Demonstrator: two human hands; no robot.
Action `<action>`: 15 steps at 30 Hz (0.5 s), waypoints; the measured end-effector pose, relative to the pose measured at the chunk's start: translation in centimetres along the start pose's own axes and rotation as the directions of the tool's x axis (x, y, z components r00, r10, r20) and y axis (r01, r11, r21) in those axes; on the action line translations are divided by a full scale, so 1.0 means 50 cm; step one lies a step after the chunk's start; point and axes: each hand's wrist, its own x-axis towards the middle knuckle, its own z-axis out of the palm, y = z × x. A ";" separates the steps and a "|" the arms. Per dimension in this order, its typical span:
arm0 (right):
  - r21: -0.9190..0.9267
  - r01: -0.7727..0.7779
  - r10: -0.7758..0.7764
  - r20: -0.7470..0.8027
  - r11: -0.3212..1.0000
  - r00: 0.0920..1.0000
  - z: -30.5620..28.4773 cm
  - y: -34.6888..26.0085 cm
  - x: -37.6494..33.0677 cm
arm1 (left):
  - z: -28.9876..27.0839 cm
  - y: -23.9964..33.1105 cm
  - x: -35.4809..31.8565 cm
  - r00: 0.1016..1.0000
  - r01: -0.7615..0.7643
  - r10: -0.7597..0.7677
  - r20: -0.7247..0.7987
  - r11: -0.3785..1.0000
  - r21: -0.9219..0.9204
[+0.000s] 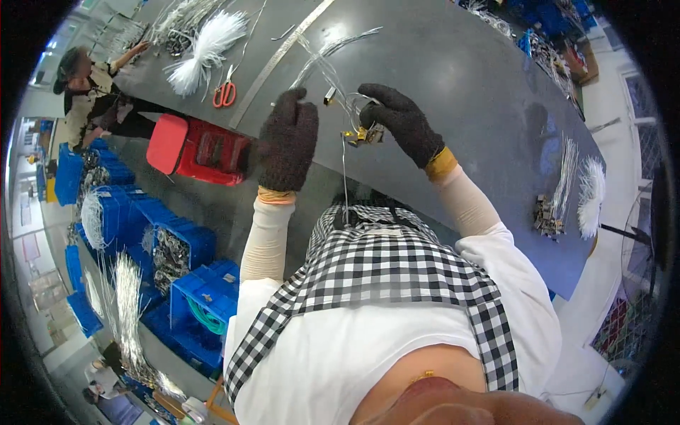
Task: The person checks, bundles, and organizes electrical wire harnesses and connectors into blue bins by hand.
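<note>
Checked apron (pixel 397 276), table edge (pixel 453 234) beyond

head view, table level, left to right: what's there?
Red-handled scissors → left hand in a dark glove → small gold clips with thin wires → right hand in a dark glove → pile of small metal parts → white fibre bundle.

On the table (pixel 453 78), scissors (pixel 224 93) lie left of my left hand (pixel 287 139), a bundle of cable ties (pixel 202 49) behind them. My right hand (pixel 400 122) is right of it. Crates (pixel 180 244) sit on the floor, left.
</note>
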 end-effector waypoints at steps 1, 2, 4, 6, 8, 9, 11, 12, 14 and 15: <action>-0.003 0.025 -0.025 -0.041 1.000 0.999 0.006 -0.008 0.002 | 0.003 -0.005 -0.014 0.995 -0.099 0.104 -0.004 0.957 0.272; -0.008 0.051 -0.051 -0.082 0.999 0.995 0.011 -0.013 0.004 | 0.021 0.003 -0.034 0.995 -0.090 0.097 -0.014 0.957 0.275; -0.048 0.132 -0.136 -0.080 0.990 0.988 0.019 -0.018 0.010 | 0.079 0.014 -0.078 0.954 0.248 -0.258 0.156 0.966 0.080; -0.086 0.212 -0.218 -0.079 0.974 0.973 0.025 -0.023 0.015 | 0.133 -0.048 -0.101 0.850 0.522 -0.416 0.322 0.747 -0.412; -0.057 0.146 -0.149 -0.042 0.988 0.988 0.027 -0.020 0.020 | 0.136 -0.072 -0.102 0.727 0.667 -0.417 0.545 0.241 -0.705; -0.058 0.143 -0.145 -0.036 0.988 0.989 0.023 -0.021 0.018 | 0.117 -0.071 -0.100 0.793 0.606 -0.399 0.460 0.452 -0.654; -0.249 0.124 -0.126 0.007 0.960 0.992 0.011 -0.030 0.013 | 0.093 -0.059 -0.086 0.854 0.518 -0.358 0.376 0.638 -0.569; -0.251 0.127 -0.129 0.011 0.960 0.992 0.011 -0.037 0.012 | 0.082 -0.053 -0.076 0.820 0.570 -0.399 0.410 0.636 -0.520; -0.305 0.036 -0.040 -0.006 0.952 0.999 0.011 -0.050 0.007 | 0.086 -0.074 -0.074 0.784 0.616 -0.438 0.439 0.632 -0.469; -0.307 0.039 -0.044 -0.009 0.951 0.999 0.011 -0.053 0.008 | 0.105 -0.110 -0.088 0.975 0.188 -0.160 0.154 0.963 -0.194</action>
